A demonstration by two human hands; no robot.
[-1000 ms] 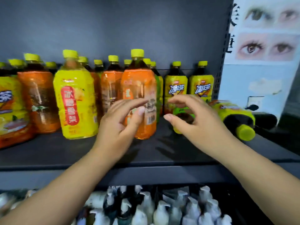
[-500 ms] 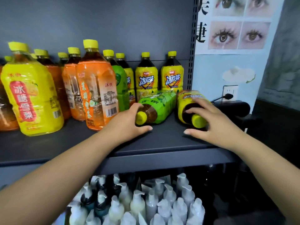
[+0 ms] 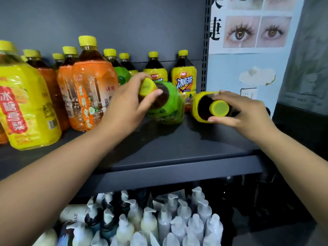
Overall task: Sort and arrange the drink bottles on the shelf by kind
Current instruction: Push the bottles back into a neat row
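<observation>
Two drink bottles lie on their sides on the dark shelf (image 3: 177, 148), caps toward me. My left hand (image 3: 127, 105) grips the neck of the green-labelled bottle (image 3: 168, 107), whose cap end is tilted upward. My right hand (image 3: 237, 112) holds the neck of the yellow-labelled bottle (image 3: 200, 107) just behind its yellow cap. Upright bottles stand behind and to the left: two small yellow iced-tea bottles (image 3: 184, 79), a tall orange bottle (image 3: 90, 96), a green one (image 3: 122, 75) partly hidden, and a big yellow pear-drink bottle (image 3: 24, 107).
The shelf's slotted upright post (image 3: 205, 50) bounds the right end. A poster with pictures of eyes (image 3: 255, 31) hangs on the wall beyond it. White pump bottles (image 3: 159, 222) crowd the level below. A dark object sits at the far right.
The view moved closer. My left hand left the shelf surface, took the green bottle by its neck and tipped its cap end up. My right hand closed round the yellow bottle's neck.
</observation>
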